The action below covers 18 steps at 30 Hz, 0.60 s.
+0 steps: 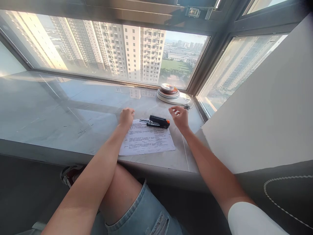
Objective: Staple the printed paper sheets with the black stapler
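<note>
A black stapler (158, 122) with an orange part at its right end lies on a printed sheet of paper (146, 140). A thin metal piece sticks out from the stapler's left end. My left hand (126, 117) is closed at the paper's upper left corner, left of the metal piece. Its fingers are curled, and whatever they may hold is hidden. Just right of the stapler, my right hand (180, 118) hovers with bent fingers apart and nothing visible between them. Neither hand touches the stapler.
Both arms reach over a glossy stone window sill (102, 124). A stack of round plates or discs (168, 92) stands in the far right corner, with small dark items (187, 107) beside it. Window panes rise behind, and a white wall (264, 107) borders the right.
</note>
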Available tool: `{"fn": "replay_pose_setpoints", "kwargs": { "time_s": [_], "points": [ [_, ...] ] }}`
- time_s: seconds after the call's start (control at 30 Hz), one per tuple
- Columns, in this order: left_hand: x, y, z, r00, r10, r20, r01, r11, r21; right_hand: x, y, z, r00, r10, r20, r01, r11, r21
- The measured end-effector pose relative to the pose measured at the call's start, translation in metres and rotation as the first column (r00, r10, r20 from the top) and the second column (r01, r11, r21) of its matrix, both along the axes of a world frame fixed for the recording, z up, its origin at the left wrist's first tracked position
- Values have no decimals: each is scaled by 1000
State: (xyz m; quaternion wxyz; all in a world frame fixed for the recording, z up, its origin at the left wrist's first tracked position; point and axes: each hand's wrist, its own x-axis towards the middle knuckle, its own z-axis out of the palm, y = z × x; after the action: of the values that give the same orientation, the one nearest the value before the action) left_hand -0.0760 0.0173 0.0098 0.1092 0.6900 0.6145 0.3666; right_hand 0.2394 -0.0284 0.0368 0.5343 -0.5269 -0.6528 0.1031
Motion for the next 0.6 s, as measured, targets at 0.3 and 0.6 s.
{"fn": "replay_pose_setpoints", "kwargs": {
  "time_s": [0.3, 0.6],
  "points": [
    [28, -34, 38, 968, -158, 193, 126, 978, 167, -49, -16, -12, 858, 387, 337, -382, 920, -83],
    [42, -38, 29, 962, -264, 72, 254, 960, 117, -46, -13, -17, 872, 400, 283, -403, 914, -51]
  ]
}}
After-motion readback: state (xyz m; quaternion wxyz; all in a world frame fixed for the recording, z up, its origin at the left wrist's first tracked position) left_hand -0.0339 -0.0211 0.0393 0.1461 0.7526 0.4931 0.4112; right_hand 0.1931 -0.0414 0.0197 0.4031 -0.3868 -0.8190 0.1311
